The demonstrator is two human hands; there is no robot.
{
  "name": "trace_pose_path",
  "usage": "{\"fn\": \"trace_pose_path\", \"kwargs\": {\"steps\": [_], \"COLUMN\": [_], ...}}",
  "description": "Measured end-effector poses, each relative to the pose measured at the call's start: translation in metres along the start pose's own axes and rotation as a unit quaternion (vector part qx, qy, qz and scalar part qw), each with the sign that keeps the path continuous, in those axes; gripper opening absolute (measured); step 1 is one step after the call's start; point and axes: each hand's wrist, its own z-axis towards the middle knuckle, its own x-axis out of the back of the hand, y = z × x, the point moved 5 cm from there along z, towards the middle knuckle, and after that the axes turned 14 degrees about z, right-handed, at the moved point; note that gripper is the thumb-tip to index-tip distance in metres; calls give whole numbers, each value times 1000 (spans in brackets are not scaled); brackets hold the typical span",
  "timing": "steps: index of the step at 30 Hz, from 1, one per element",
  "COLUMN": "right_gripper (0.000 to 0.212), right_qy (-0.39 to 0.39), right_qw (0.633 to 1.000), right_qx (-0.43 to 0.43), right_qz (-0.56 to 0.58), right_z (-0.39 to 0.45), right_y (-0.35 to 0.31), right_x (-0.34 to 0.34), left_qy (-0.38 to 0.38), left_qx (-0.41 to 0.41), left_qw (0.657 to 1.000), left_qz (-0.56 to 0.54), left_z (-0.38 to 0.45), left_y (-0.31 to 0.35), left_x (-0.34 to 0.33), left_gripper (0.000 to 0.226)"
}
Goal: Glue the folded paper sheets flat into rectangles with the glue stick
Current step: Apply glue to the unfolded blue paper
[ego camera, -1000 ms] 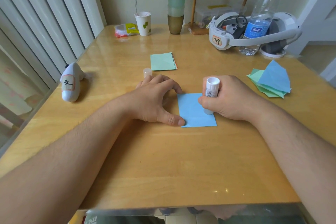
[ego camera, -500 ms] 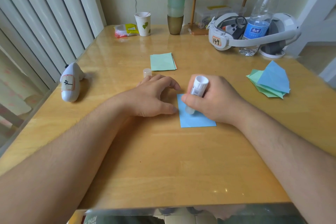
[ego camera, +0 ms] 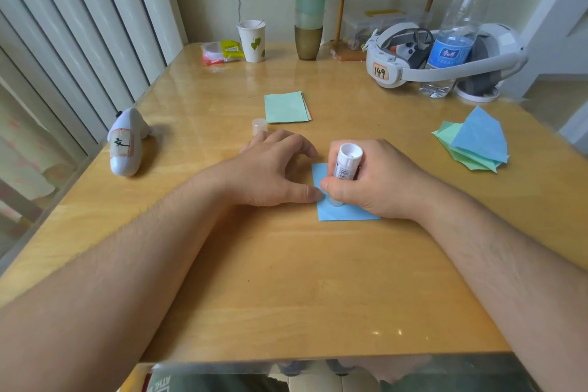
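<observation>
Glue stick (ego camera: 345, 164) slid further down the blue sheet (ego camera: 340, 212) vs 0.5 s ago, right hand (ego camera: 378, 181) grip wrapped round it. Left hand (ego camera: 270, 172) fingers curled, thumb pinning the sheet's edge. 1 finished stack (ego camera: 286, 106) mid wooden bench (ego camera: 286, 280), 1 unglued pile (ego camera: 474, 143) on the right, cap (ego camera: 259, 126) by left fingers. Blinds on left.

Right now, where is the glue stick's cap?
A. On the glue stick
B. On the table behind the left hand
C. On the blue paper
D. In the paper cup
B. The cap stands alone on the table just beyond the left hand, while the right hand rubs the open glue stick on the blue paper.
</observation>
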Motion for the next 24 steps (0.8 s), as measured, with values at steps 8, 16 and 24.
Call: {"fn": "trace_pose_path", "kwargs": {"steps": [8,16,24], "right_gripper": [15,15,17], "right_qy": [-17,-14,-9], "right_qw": [999,998,998], "right_qx": [-38,-57,-50], "right_qz": [-2,-16,-27], "right_z": [-7,-10,-8], "right_y": [6,9,18], "right_x": [20,30,34], "left_qy": [-2,-9,-11], "left_qx": [4,-2,-1], "left_qw": [1000,1000,1000], "left_qz": [8,7,6], "left_z": [-1,-2,-2], "left_y": [1,1,1], "left_x": [-1,0,0], "left_gripper": [77,75,74]}}
